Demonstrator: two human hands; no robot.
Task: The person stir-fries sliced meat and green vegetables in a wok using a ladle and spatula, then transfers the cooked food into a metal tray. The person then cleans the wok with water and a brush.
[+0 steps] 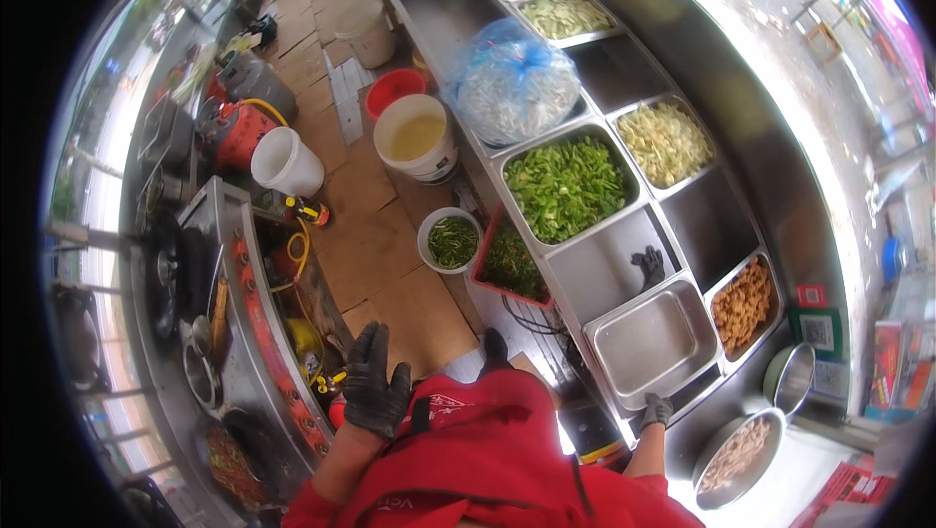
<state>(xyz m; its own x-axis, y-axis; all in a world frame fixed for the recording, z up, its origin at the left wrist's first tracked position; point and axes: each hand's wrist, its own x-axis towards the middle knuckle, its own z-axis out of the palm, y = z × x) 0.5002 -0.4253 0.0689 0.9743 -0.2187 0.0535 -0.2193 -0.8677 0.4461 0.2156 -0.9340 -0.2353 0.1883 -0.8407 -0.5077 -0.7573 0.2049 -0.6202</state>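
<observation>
My left hand (374,385), in a black glove, is held over the floor beside the stove with its fingers apart and nothing in it. At the near edge of the counter my right hand (657,411), gloved too, grips the rim of a rectangular stainless steel pan (643,341). That pan is bare inside and sits slightly askew over the counter openings. Just beyond it, a loose black glove (649,267) lies on steel. Further along stands a pan of chopped green peppers (567,188). Fried brown pieces (742,305) fill a smaller pan to the right.
A tied blue plastic bag (519,85) rests on the counter. Bowls of meat (738,455) stand at the near right. On the floor are a bucket of yellowish liquid (417,137), a bowl of green vegetables (452,241) and a red crate (512,257). The stove (274,338) runs along my left.
</observation>
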